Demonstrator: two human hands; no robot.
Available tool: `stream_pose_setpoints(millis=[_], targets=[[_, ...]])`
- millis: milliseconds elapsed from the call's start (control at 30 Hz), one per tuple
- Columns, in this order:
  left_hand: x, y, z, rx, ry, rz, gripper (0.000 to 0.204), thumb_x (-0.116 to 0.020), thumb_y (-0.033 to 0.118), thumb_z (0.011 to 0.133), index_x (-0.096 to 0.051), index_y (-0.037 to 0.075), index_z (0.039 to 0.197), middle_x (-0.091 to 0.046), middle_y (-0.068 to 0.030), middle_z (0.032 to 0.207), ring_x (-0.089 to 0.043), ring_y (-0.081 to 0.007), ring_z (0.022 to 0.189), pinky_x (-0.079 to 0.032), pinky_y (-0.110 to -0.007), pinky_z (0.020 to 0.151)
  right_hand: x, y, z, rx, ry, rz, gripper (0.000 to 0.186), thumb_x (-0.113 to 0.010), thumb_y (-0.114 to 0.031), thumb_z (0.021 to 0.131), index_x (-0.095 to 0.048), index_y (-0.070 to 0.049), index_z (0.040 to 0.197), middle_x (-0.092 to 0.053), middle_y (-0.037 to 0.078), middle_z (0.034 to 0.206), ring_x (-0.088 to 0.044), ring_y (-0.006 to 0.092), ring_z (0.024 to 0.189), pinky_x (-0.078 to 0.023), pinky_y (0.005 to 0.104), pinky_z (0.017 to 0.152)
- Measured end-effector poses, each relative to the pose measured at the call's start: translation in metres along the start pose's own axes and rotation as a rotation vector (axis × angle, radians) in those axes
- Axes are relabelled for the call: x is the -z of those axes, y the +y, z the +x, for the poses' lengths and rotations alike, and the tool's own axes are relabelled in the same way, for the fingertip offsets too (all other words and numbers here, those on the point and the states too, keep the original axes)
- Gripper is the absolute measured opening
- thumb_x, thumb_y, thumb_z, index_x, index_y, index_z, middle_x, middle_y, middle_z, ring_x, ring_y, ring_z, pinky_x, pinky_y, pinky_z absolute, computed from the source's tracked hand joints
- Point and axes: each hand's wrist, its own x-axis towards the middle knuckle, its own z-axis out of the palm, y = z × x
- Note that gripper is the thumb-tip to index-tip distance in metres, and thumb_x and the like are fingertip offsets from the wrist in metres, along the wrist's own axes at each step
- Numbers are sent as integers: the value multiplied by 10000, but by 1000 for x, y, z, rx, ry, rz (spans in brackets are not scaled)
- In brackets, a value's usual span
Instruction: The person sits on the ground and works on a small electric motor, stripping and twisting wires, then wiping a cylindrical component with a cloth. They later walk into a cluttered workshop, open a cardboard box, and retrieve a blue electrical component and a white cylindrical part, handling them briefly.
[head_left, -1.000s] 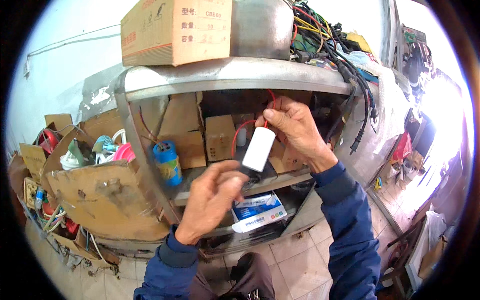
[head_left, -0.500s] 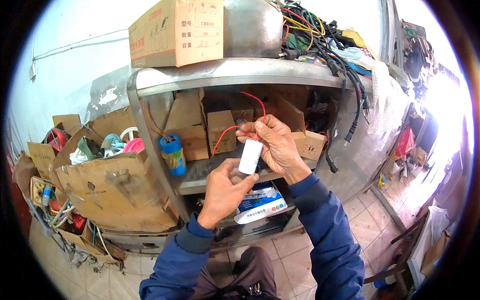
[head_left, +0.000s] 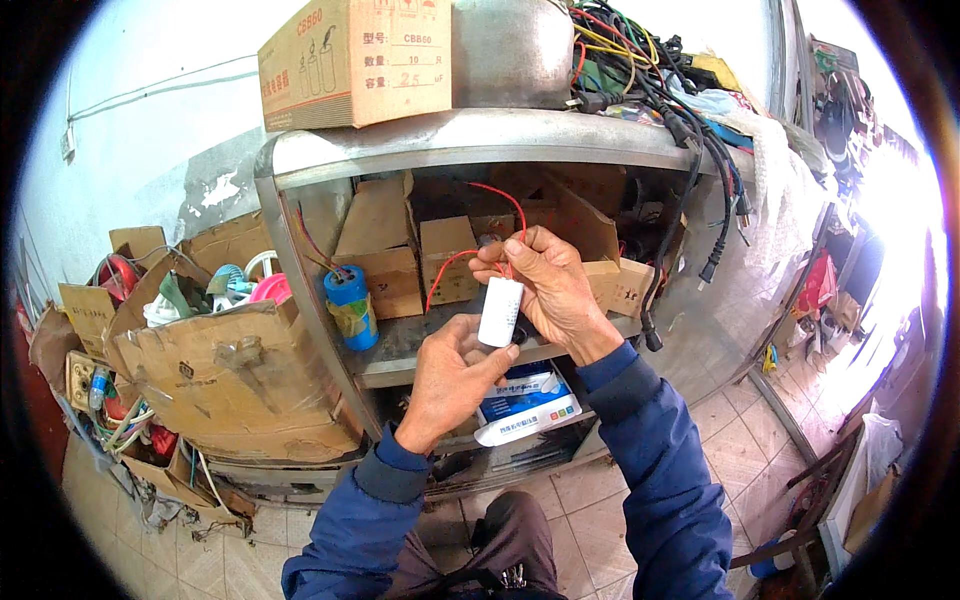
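Observation:
Between my two hands is a white cylindrical capacitor [head_left: 499,312], slightly tilted, with two red wire leads [head_left: 516,208] coming out of its upper end. My right hand [head_left: 557,290] pinches it near that end, where the leads emerge; one lead curves up and the other bends off to the left. The fingers of my left hand [head_left: 450,372] close around the lower end, thumb at the bottom edge. Behind my hands, cardboard boxes [head_left: 450,258] stand on a metal cabinet shelf, and a blue cylinder [head_left: 350,305] with wires sits on the same shelf to the left.
A large carton [head_left: 352,62] and a tangle of power cords [head_left: 690,130] lie on the metal cabinet's top [head_left: 500,140]; cords hang down at the right. Below is a blue and white box [head_left: 530,402]. At left stands a worn cardboard box [head_left: 230,370] of mixed items.
Both hands keep their grip on the capacitor and have hardly moved. The surroundings shift slightly in the view.

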Motion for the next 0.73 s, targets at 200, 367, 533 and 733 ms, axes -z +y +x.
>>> stream_pose_setpoints(millis=[200,367,533,733], targets=[[4,4,-3,49,-54,-37,354,-694,96,913,-541,-69,1186,-684,-74,916,-621,-81,674,-469,-210,558,1,-16,-3,17,-89,-626,196,-613,-204,991,-637,-9,984,-682,97,900,-656,124,783,-533,242,644],[18,-4,4,-60,-102,-98,429,-687,106,920,-509,-70,1269,-693,-121,1026,-631,-102,770,-504,-232,647,4,-59,6,-160,-209,-983,277,-601,-254,985,-682,4,924,-608,11,690,-557,63,566,-424,226,479],[48,-9,24,-222,103,352,399,-740,115,867,-608,-42,1209,-703,-82,1029,-611,-102,826,-519,-262,739,1,-108,35,4,239,-1372,216,-600,-159,958,-670,31,1032,-669,116,822,-660,182,669,-554,321,580],[67,-16,28,-83,81,380,291,-715,122,880,-653,-59,1100,-680,-35,857,-560,-69,724,-482,-248,632,97,-67,106,581,102,-2302,311,-583,-146,917,-627,-13,1195,-623,244,1187,-568,443,1112,-431,517,982]])
